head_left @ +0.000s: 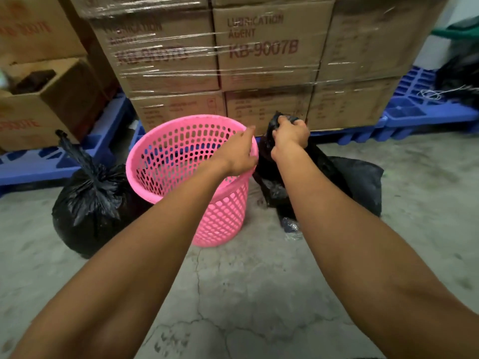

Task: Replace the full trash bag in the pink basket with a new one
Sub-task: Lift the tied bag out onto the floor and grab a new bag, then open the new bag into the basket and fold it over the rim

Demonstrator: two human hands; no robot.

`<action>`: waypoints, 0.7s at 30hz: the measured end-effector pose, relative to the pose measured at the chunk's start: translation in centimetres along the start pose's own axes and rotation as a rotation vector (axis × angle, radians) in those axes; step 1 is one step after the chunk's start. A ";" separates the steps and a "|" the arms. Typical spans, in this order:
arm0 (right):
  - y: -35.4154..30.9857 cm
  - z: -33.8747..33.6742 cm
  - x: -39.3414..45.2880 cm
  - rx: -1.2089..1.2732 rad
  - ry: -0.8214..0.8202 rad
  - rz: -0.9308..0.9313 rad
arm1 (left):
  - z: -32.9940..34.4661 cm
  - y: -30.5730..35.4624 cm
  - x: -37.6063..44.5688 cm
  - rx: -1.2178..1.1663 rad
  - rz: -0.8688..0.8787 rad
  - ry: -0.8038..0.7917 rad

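The pink perforated basket (166, 156) stands on the concrete floor with no bag inside it. My left hand (239, 152) grips its right rim. My right hand (291, 133) is closed on the top of a limp black trash bag (357, 180), which hangs down to the floor just right of the basket. A full, tied black trash bag (88, 203) sits on the floor against the basket's left side.
Shrink-wrapped cardboard boxes (261, 55) on blue pallets (414, 112) stand close behind the basket. An open box (44, 99) sits at the left. A small crumpled plastic scrap (290, 226) lies by the basket's foot. Cracked concrete floor (246, 294) stretches toward me.
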State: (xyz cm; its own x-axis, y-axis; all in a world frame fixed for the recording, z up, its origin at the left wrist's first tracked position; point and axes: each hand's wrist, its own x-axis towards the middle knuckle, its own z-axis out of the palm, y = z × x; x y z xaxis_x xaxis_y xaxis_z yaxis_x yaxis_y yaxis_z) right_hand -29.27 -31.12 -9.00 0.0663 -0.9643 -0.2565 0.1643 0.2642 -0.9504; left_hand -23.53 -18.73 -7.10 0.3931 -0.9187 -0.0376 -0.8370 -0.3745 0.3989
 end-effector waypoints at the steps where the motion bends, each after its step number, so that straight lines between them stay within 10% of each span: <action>1: -1.4 -0.1 0.0 -0.058 -0.084 -0.047 | 0.1 1.0 1.0 -0.047 -0.011 0.059; 7: -8.3 -2.1 -1.1 -0.378 -0.422 -0.218 | -0.4 4.6 2.8 -0.353 -0.114 0.448; 11: -8.8 -2.7 -1.6 -0.402 -0.319 -0.394 | -2.9 5.7 3.9 -0.694 -0.278 0.597; 21: -3.9 -4.6 -1.7 -1.112 -0.021 -0.682 | -7.6 7.1 3.3 -1.068 0.028 0.223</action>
State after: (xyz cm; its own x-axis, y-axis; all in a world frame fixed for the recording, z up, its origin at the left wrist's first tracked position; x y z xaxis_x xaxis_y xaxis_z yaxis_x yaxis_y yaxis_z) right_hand -34.52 -30.57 -5.68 0.3103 -0.8933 0.3251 -0.7258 -0.4435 -0.5260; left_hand -25.35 -23.46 2.56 0.5291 -0.8416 0.1079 -0.1267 0.0474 0.9908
